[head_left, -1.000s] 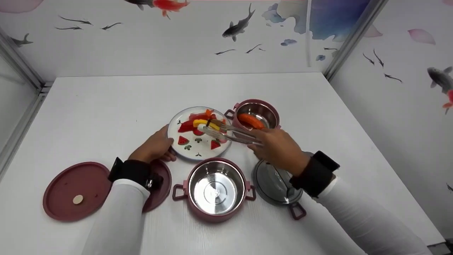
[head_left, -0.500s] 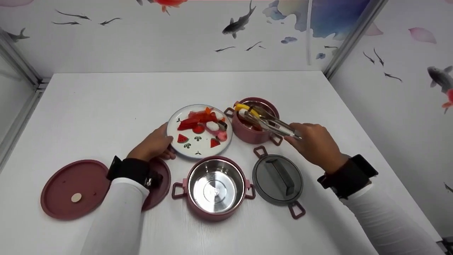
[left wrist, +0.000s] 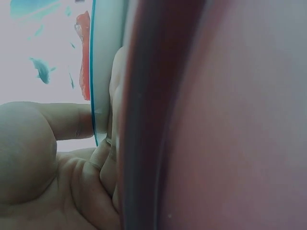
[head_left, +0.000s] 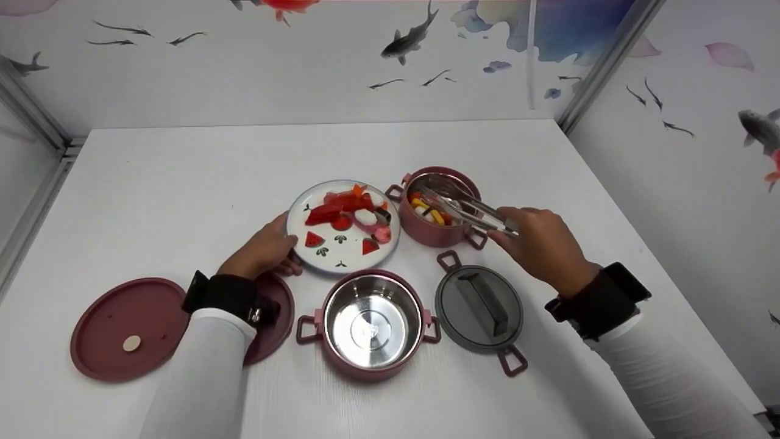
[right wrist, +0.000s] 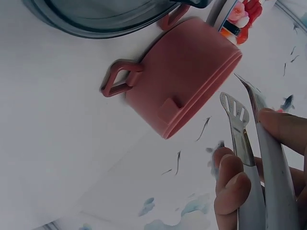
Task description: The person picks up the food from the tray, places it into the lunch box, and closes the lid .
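Observation:
My left hand point(head_left: 263, 247) holds the left edge of a white plate point(head_left: 356, 261), thumb at the rim and fingers below. Red strips point(head_left: 329, 211), a white oval piece point(head_left: 365, 217) and a pink piece point(head_left: 382, 235) lie on the plate. My right hand point(head_left: 539, 247) grips metal tongs point(head_left: 487, 221), whose tips reach into the rear red pot point(head_left: 429, 235). Inside that pot is a yellow-and-white piece banded in black point(head_left: 428, 211), with orange showing beside it. In the right wrist view the tong arms point(right wrist: 276, 177) stand apart, and the pot's inside is hidden.
A second red pot point(head_left: 368, 373) with a steel inside stands in front of the plate. A grey lid point(head_left: 454, 314) lies to its right. Two dark red round lids point(head_left: 103, 305) lie at the left, one partly under my left forearm. White patterned walls point(head_left: 292, 73) enclose the table.
The tongs have carried the yellow-and-white piece from the plate right to the rear pot and let it go inside. My left hand has stayed at the plate.

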A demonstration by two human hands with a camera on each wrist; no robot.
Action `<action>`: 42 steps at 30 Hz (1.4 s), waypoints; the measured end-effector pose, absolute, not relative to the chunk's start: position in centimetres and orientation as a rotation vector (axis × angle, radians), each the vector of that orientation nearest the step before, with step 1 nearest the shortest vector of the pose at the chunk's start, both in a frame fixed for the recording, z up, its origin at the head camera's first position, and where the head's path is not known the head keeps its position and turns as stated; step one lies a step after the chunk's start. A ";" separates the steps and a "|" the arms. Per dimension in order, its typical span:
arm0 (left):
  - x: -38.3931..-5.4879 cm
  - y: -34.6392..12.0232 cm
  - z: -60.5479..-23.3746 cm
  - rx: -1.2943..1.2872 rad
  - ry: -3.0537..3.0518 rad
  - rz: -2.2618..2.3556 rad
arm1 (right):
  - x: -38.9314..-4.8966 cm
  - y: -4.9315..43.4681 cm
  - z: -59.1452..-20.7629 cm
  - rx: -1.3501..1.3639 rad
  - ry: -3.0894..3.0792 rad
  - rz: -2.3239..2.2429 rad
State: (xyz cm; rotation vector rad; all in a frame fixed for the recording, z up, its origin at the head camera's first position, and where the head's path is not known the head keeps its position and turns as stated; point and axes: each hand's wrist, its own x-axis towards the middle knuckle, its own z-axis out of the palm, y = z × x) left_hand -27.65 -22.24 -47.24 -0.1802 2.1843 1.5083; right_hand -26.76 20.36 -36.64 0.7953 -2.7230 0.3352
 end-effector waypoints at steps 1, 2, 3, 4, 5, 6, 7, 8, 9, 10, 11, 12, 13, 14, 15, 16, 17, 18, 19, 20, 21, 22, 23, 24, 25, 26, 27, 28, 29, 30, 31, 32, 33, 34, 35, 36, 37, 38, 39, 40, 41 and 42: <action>-27.6 -22.2 -47.2 -0.182 2.187 1.513 | -26.7 20.0 -36.5 0.800 -2.720 0.338; -27.6 -22.2 -47.2 -0.183 2.190 1.515 | -26.6 19.5 -36.4 0.801 -2.725 0.346; -27.6 -22.2 -47.2 -0.185 2.190 1.519 | -26.4 19.1 -36.3 0.804 -2.733 0.350; -27.6 -22.2 -47.2 -0.186 2.190 1.519 | -26.3 18.6 -36.2 0.810 -2.739 0.350; -27.6 -22.1 -47.2 -0.186 2.188 1.521 | -26.2 18.1 -36.2 0.816 -2.751 0.346; -27.6 -22.1 -47.2 -0.184 2.184 1.521 | -26.0 17.5 -36.3 0.824 -2.764 0.348; -27.6 -22.1 -47.2 -0.185 2.182 1.516 | -25.9 17.0 -36.3 0.834 -2.780 0.350; -27.5 -22.1 -47.2 -0.188 2.180 1.512 | -25.7 16.4 -36.4 0.847 -2.795 0.350; -27.5 -22.0 -47.3 -0.188 2.180 1.510 | -25.6 15.9 -36.5 0.863 -2.810 0.342; -27.5 -22.0 -47.3 -0.190 2.182 1.507 | -25.6 15.3 -36.6 0.877 -2.828 0.334; -27.5 -22.0 -47.3 -0.191 2.185 1.505 | -25.6 14.8 -36.7 0.888 -2.849 0.329; -27.5 -22.0 -47.2 -0.191 2.188 1.502 | -25.6 14.3 -36.8 0.895 -2.874 0.314; -27.5 -22.1 -47.2 -0.191 2.188 1.505 | -25.6 13.8 -36.9 0.901 -2.893 0.282; -27.5 -22.1 -47.2 -0.189 2.188 1.507 | -25.6 13.4 -37.0 0.909 -2.904 0.253; -27.5 -22.1 -47.2 -0.187 2.186 1.509 | -25.7 13.0 -37.1 0.918 -2.909 0.212; -27.4 -22.1 -47.2 -0.188 2.181 1.510 | -25.7 12.6 -37.3 0.931 -2.905 0.171; -27.4 -22.2 -47.2 -0.189 2.177 1.510 | -25.7 12.3 -37.3 0.949 -2.890 0.125; -27.3 -22.2 -47.3 -0.189 2.172 1.509 | -25.7 12.1 -37.4 0.968 -2.868 0.079; -27.3 -22.2 -47.3 -0.191 2.170 1.510 | -25.7 11.8 -37.5 0.985 -2.842 0.042; -27.3 -22.3 -47.3 -0.194 2.171 1.509 | -25.8 11.7 -37.6 0.999 -2.818 0.012; -27.3 -22.3 -47.4 -0.194 2.171 1.511 | -25.9 11.5 -37.6 1.006 -2.799 -0.017; -27.3 -22.3 -47.3 -0.192 2.173 1.513 | -26.0 11.4 -37.7 1.008 -2.788 -0.032; -27.4 -22.3 -47.3 -0.190 2.175 1.516 | -26.0 11.2 -37.7 1.003 -2.789 -0.038; -27.4 -22.3 -47.3 -0.189 2.176 1.520 | -26.1 11.1 -37.8 0.994 -2.797 -0.042; -27.4 -22.3 -47.3 -0.187 2.175 1.523 | -26.2 11.0 -37.8 0.983 -2.812 -0.044; -27.4 -22.2 -47.3 -0.185 2.171 1.527 | -26.2 10.8 -37.9 0.975 -2.825 -0.050; -27.4 -22.2 -47.3 -0.182 2.169 1.526 | -26.3 10.7 -37.9 0.970 -2.840 -0.053; -27.4 -22.2 -47.3 -0.183 2.164 1.527 | -26.3 10.6 -37.9 0.964 -2.857 -0.054; -27.4 -22.2 -47.3 -0.185 2.163 1.525 | -26.4 10.5 -38.0 0.955 -2.875 -0.050; -27.4 -22.3 -47.3 -0.184 2.165 1.528 | -26.4 10.3 -38.0 0.944 -2.891 -0.047; -27.4 -22.3 -47.3 -0.183 2.167 1.533 | -26.5 10.2 -37.9 0.931 -2.909 -0.039; -27.4 -22.3 -47.3 -0.181 2.171 1.538 | -26.6 10.1 -37.9 0.916 -2.927 -0.029; -27.4 -22.3 -47.3 -0.181 2.176 1.542 | -26.8 9.9 -37.9 0.898 -2.950 -0.006; -27.4 -22.3 -47.3 -0.182 2.177 1.545 | -26.9 9.8 -37.9 0.877 -2.979 0.025; -27.4 -22.3 -47.4 -0.180 2.179 1.545 | -27.0 9.8 -37.9 0.859 -3.008 0.057; -27.4 -22.3 -47.4 -0.179 2.178 1.547 | -27.1 9.7 -37.9 0.841 -3.037 0.084; -27.4 -22.3 -47.4 -0.181 2.174 1.545 | -27.2 9.7 -37.9 0.829 -3.063 0.111; -27.4 -22.3 -47.4 -0.178 2.170 1.543 | -27.3 9.8 -37.9 0.819 -3.084 0.133; -27.4 -22.3 -47.4 -0.179 2.170 1.539 | -27.4 9.8 -38.0 0.813 -3.100 0.158; -27.4 -22.2 -47.4 -0.177 2.171 1.538 | -27.4 9.9 -38.0 0.811 -3.107 0.180; -27.4 -22.2 -47.4 -0.176 2.176 1.539 | -27.4 9.9 -38.1 0.814 -3.103 0.195; -27.4 -22.2 -47.3 -0.176 2.179 1.543 | -27.4 10.0 -38.1 0.822 -3.091 0.210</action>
